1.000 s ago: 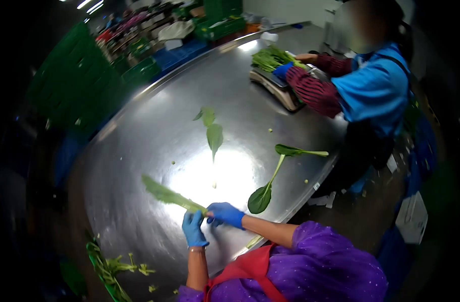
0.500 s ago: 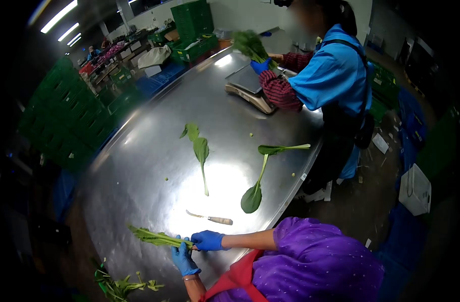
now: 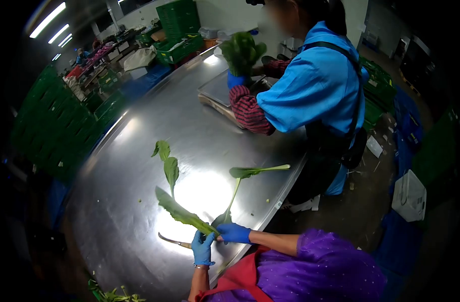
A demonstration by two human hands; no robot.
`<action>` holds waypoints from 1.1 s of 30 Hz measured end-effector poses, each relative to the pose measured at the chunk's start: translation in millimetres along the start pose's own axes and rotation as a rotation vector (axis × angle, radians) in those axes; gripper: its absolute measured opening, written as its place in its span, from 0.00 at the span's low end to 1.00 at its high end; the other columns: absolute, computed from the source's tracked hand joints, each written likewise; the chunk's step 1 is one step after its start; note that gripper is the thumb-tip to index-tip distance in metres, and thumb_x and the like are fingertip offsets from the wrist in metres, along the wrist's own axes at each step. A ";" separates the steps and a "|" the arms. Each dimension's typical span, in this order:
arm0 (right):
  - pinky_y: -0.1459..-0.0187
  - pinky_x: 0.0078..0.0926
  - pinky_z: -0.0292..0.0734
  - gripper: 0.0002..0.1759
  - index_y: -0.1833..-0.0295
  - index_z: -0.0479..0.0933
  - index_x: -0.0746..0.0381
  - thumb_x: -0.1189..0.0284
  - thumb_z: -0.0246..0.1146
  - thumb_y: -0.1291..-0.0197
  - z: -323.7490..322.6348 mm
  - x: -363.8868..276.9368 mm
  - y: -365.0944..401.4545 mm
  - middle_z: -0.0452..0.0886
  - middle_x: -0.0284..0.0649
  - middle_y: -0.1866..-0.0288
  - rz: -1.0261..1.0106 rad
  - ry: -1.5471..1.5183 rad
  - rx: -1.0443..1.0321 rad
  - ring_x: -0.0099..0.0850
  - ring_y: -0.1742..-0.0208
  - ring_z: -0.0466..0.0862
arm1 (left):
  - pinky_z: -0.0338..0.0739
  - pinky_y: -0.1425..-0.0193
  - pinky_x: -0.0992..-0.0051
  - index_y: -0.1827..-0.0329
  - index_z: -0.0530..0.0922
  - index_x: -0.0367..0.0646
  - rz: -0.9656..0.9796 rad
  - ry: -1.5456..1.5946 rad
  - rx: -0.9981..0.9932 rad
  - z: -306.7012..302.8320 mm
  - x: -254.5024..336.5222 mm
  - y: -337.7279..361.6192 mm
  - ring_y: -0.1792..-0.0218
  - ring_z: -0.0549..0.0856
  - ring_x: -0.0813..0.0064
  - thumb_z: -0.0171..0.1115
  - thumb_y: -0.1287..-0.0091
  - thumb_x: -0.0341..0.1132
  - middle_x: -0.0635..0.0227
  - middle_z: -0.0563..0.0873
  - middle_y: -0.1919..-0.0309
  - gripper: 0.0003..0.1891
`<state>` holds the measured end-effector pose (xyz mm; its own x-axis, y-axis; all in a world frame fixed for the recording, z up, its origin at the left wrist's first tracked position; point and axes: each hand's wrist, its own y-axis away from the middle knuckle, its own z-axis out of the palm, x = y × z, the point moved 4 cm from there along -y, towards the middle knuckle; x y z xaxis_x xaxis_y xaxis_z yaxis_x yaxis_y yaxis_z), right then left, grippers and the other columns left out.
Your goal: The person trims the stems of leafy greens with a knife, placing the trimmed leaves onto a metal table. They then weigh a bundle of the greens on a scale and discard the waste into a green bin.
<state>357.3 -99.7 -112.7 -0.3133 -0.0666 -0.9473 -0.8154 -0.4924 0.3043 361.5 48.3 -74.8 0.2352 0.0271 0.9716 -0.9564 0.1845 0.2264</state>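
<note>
My left hand (image 3: 203, 249), in a light blue glove, closes round the stem end of green leafy vegetables (image 3: 183, 212). The broad leaf points up and left over the metal table (image 3: 124, 201). My right hand (image 3: 233, 233), in a darker blue glove, is closed at the same stem end, touching the left. A curved knife (image 3: 182, 244) with a wooden handle lies just left of my left hand. Beyond are loose leaves (image 3: 171, 171) and two crossed stalks, one with its leaf (image 3: 245, 172) lying sideways, the other partly behind my right hand.
Across the table a co-worker in blue (image 3: 315, 85) holds a leafy bunch (image 3: 241, 53) over a scale (image 3: 217, 93). Green crates (image 3: 48, 121) are stacked at the left. Cut greens (image 3: 114, 296) lie at the bottom left. A white basket (image 3: 410, 196) stands on the floor at right.
The leaves in my hands have swung from pointing left to pointing up and left, and look broader. The co-worker's bunch is now upright. The whole view has shifted.
</note>
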 end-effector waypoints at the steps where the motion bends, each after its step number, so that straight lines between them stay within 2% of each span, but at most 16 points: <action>1: 0.62 0.23 0.78 0.19 0.50 0.74 0.65 0.62 0.61 0.37 -12.8 -3.1 5.7 0.81 0.39 0.59 0.017 -0.022 0.020 0.24 0.64 0.81 | 0.75 0.55 0.79 0.39 0.71 0.34 -0.023 -0.027 -0.006 10.4 -0.5 -6.9 0.58 0.81 0.77 0.63 0.38 0.26 0.65 0.82 0.54 0.24; 3: 0.62 0.22 0.80 0.18 0.52 0.76 0.64 0.61 0.61 0.37 -33.6 0.1 10.3 0.81 0.38 0.60 0.072 -0.120 0.067 0.23 0.64 0.82 | 0.77 0.49 0.76 0.34 0.67 0.34 0.010 0.015 0.003 30.3 -9.5 -14.5 0.55 0.81 0.74 0.64 0.38 0.27 0.61 0.81 0.50 0.28; 4: 0.64 0.22 0.79 0.18 0.51 0.77 0.63 0.60 0.62 0.37 -50.0 0.2 10.4 0.81 0.36 0.63 0.176 -0.020 0.068 0.22 0.65 0.82 | 0.76 0.46 0.76 0.32 0.64 0.34 0.023 0.041 0.054 35.5 -17.8 -14.8 0.53 0.81 0.73 0.64 0.38 0.27 0.60 0.80 0.48 0.30; 6: 0.67 0.22 0.78 0.16 0.53 0.78 0.61 0.60 0.62 0.38 -83.7 4.2 3.2 0.81 0.35 0.65 0.020 -0.363 0.149 0.22 0.65 0.82 | 0.75 0.44 0.75 0.33 0.66 0.34 -0.044 0.031 0.061 42.6 -20.9 -7.4 0.49 0.80 0.72 0.63 0.37 0.26 0.59 0.80 0.47 0.28; 9: 0.66 0.21 0.78 0.15 0.55 0.76 0.63 0.62 0.63 0.39 -149.4 -40.0 -16.7 0.82 0.38 0.64 0.017 -0.369 0.256 0.24 0.65 0.82 | 0.75 0.43 0.75 0.36 0.69 0.32 -0.235 0.111 -0.027 34.2 -28.0 3.5 0.47 0.80 0.70 0.62 0.37 0.25 0.58 0.80 0.47 0.24; 12: 0.63 0.22 0.79 0.16 0.56 0.75 0.64 0.61 0.64 0.39 -219.3 -63.3 -29.2 0.82 0.41 0.61 -0.064 -0.284 0.300 0.27 0.64 0.83 | 0.75 0.43 0.76 0.39 0.72 0.31 -0.240 0.058 0.089 24.4 -27.5 17.6 0.48 0.81 0.70 0.61 0.36 0.25 0.58 0.81 0.48 0.21; 14: 0.64 0.23 0.78 0.17 0.56 0.74 0.64 0.61 0.64 0.39 -253.4 -70.0 -15.7 0.82 0.41 0.61 -0.100 -0.182 0.413 0.28 0.66 0.83 | 0.76 0.44 0.76 0.40 0.72 0.31 -0.267 0.060 0.154 18.0 -23.5 24.8 0.49 0.82 0.71 0.61 0.36 0.24 0.57 0.81 0.48 0.20; 17: 0.60 0.30 0.78 0.22 0.49 0.73 0.65 0.60 0.66 0.42 -280.8 -30.0 8.7 0.80 0.46 0.56 0.032 -0.250 0.718 0.35 0.61 0.82 | 0.76 0.44 0.77 0.41 0.73 0.30 -0.312 0.043 0.219 13.8 -23.9 33.0 0.49 0.82 0.71 0.60 0.36 0.23 0.56 0.80 0.47 0.20; 20: 0.52 0.37 0.75 0.31 0.40 0.70 0.65 0.61 0.68 0.47 -267.5 10.2 47.7 0.75 0.51 0.49 0.000 0.792 1.163 0.44 0.53 0.79 | 0.76 0.44 0.77 0.41 0.73 0.30 -0.261 0.052 0.188 14.3 -28.7 33.2 0.49 0.81 0.71 0.60 0.36 0.23 0.57 0.80 0.47 0.19; 21: 0.47 0.42 0.70 0.40 0.33 0.65 0.62 0.62 0.70 0.51 -256.3 0.4 59.2 0.71 0.55 0.44 0.086 0.918 1.053 0.50 0.48 0.75 | 0.76 0.44 0.77 0.41 0.73 0.30 -0.248 0.060 0.178 14.7 -30.8 31.1 0.48 0.81 0.71 0.59 0.36 0.23 0.57 0.80 0.47 0.19; 24: 0.47 0.44 0.69 0.31 0.40 0.71 0.60 0.64 0.67 0.51 -241.6 -8.7 75.0 0.74 0.50 0.47 -0.035 1.220 1.159 0.50 0.49 0.76 | 0.76 0.44 0.77 0.41 0.73 0.31 -0.219 0.068 0.133 24.0 -33.3 23.3 0.48 0.81 0.72 0.59 0.36 0.22 0.58 0.80 0.47 0.19; 27: 0.53 0.44 0.72 0.19 0.52 0.76 0.59 0.66 0.64 0.51 -259.3 3.4 56.3 0.78 0.48 0.55 0.236 1.179 0.958 0.50 0.54 0.78 | 0.75 0.44 0.78 0.41 0.73 0.32 -0.189 0.046 0.065 37.2 -31.5 11.7 0.48 0.81 0.73 0.59 0.36 0.21 0.59 0.81 0.47 0.20; 29: 0.57 0.45 0.74 0.10 0.61 0.78 0.58 0.68 0.62 0.51 -254.6 35.4 31.0 0.80 0.47 0.64 0.113 1.111 0.842 0.49 0.60 0.81 | 0.75 0.43 0.77 0.41 0.73 0.32 -0.206 0.046 0.040 45.1 -29.6 9.2 0.48 0.81 0.73 0.59 0.36 0.21 0.59 0.81 0.48 0.19; 30: 0.58 0.45 0.76 0.10 0.61 0.79 0.57 0.70 0.61 0.51 -235.2 42.0 17.8 0.81 0.48 0.66 0.035 1.010 0.873 0.49 0.64 0.81 | 0.74 0.43 0.77 0.41 0.73 0.32 -0.216 0.045 0.031 47.4 -29.2 9.1 0.47 0.81 0.73 0.59 0.36 0.21 0.59 0.81 0.48 0.19; 31: 0.53 0.46 0.76 0.11 0.60 0.79 0.57 0.69 0.63 0.50 -209.3 34.0 6.0 0.81 0.47 0.62 0.091 0.880 0.700 0.49 0.60 0.81 | 0.75 0.46 0.78 0.41 0.73 0.32 -0.190 0.044 0.046 46.3 -32.1 8.3 0.50 0.81 0.74 0.59 0.36 0.22 0.60 0.82 0.50 0.19; 33: 0.52 0.44 0.74 0.14 0.58 0.78 0.60 0.66 0.65 0.50 -162.0 48.6 -28.5 0.81 0.50 0.60 -0.016 0.758 0.378 0.49 0.56 0.80 | 0.77 0.51 0.80 0.41 0.73 0.33 -0.142 0.043 0.087 36.9 -47.7 13.1 0.56 0.82 0.76 0.59 0.35 0.24 0.62 0.83 0.56 0.18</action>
<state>444.1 -229.5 -183.6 0.0006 -0.6922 -0.7217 -0.9670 -0.1841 0.1758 331.4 13.2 -115.6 0.3749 0.0496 0.9257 -0.9238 0.1037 0.3686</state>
